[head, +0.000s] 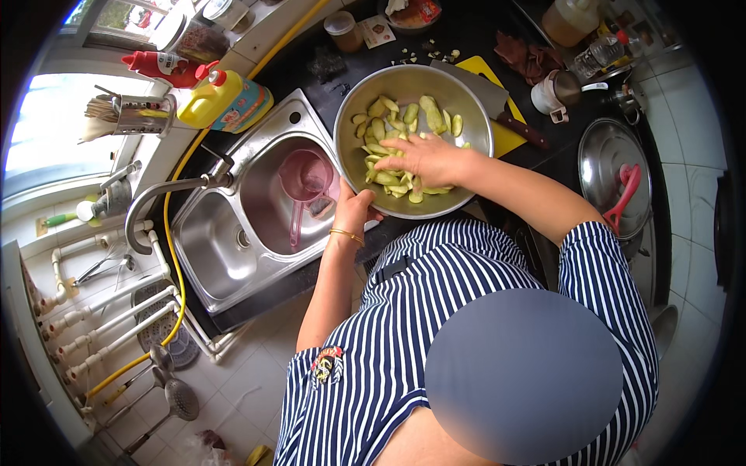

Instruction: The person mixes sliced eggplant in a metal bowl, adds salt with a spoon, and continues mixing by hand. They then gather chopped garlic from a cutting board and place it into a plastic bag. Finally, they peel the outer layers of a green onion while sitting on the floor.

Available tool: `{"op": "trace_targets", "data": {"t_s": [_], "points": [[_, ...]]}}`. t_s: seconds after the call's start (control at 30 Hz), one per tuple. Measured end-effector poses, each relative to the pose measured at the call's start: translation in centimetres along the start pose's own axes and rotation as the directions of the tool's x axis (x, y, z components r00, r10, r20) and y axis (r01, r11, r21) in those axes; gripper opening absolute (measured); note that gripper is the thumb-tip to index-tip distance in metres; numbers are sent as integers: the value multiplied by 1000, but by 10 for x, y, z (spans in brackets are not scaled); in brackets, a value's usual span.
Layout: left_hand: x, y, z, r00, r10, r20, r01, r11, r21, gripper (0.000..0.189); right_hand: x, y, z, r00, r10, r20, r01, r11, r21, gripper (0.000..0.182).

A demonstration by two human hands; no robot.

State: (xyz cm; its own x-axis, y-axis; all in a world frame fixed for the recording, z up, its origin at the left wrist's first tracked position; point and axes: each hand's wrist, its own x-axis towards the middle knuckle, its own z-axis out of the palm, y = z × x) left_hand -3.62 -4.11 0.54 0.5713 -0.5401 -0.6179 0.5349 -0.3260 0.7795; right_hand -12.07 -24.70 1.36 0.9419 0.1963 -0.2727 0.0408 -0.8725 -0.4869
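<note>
A large stainless steel bowl (478, 110) sits on the dark countertop beside the sink. In it lie many pale green vegetable slices (377, 127), some spread up the far side. My left hand (352, 212) grips the bowl's near left rim, thumb on the outside and part of the fingers hidden beneath. Inside the bowl, my right hand (428, 158) lies palm down on the slices with its fingers spread; what is under the palm is hidden. Behind the bowl's right rim, a cleaver (475, 84) with a dark handle rests across a yellow cutting board (513, 137).
To the left is a double-basin steel sink (210, 233) with a curved faucet (145, 201) and a pink translucent dipper (300, 180). A yellow jug (224, 102) stands behind it. A pot lid (612, 169) with a red ladle-like utensil (626, 195) lies at right. Vegetable scraps (408, 58) dot the counter.
</note>
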Motion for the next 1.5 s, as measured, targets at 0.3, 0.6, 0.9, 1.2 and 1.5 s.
{"op": "trace_targets", "data": {"t_s": [0.3,0.6,0.9,1.2,1.5], "points": [[-2,2,-1,1000,-21,15,20,998,53,56,65,47,40,941,-49,-334,20,996,-90,39],[-2,1,-1,999,-48,-7,49,998,43,57,61,35,12,843,-75,-533,-97,953,-288,58],[-4,-5,5,997,23,-72,-25,1000,-19,60,59,24,25,984,173,-50,-171,984,42,37],[-4,-1,1,998,43,-43,-42,999,26,61,66,11,28,966,5,-258,-10,1000,-20,40],[-12,-8,-4,1000,-7,18,7,999,47,55,-2,24,10,970,-50,-237,-21,957,-289,54]]}}
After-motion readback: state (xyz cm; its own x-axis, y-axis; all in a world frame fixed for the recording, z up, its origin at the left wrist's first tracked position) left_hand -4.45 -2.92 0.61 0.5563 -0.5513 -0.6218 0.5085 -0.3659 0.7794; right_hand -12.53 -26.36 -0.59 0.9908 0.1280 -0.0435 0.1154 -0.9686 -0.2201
